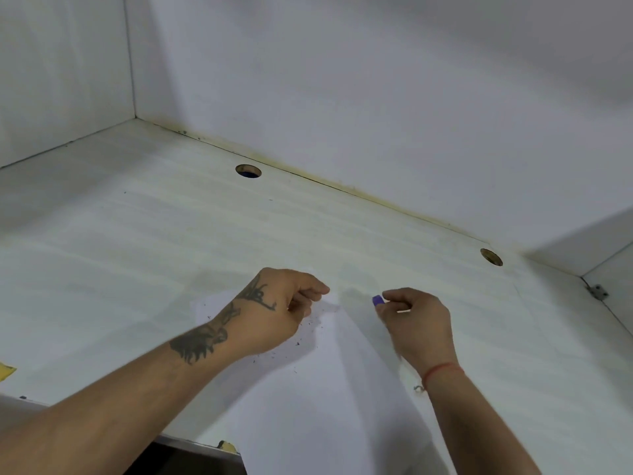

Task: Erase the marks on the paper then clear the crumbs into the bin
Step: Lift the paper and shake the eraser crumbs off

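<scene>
A: Starting at the left, what was the left hand [284, 311] doing?

B: It lay over the far left part of the paper [308, 389], fingers curled in with the thumb against the forefinger. It seemed to pinch or pin the sheet there, but I could not tell whether it truly held the paper or only rested on it.

A: And the crumbs?

B: Dark crumbs [297, 343] were scattered on the paper just beside and near that hand, with a few specks farther left. A faint grey smudge [330, 306] showed just right of the left fingertips.

A: Then the right hand [416, 323]?

B: It pinched a small purple eraser [377, 299] between thumb and fingers, at the far right edge of the sheet. I could not tell if the eraser touched the paper.

A: So which step was it?

B: I judged it to be the erasing step, late on, since crumbs had gathered and little marking remained.

A: What did the next move call for?

B: Probably steadying the sheet on the table [137, 252] with the left hand while rubbing the smudge. After that the crumbs needed gathering without spilling over the near edge. No bin was in view, so it had to be found first.
</scene>
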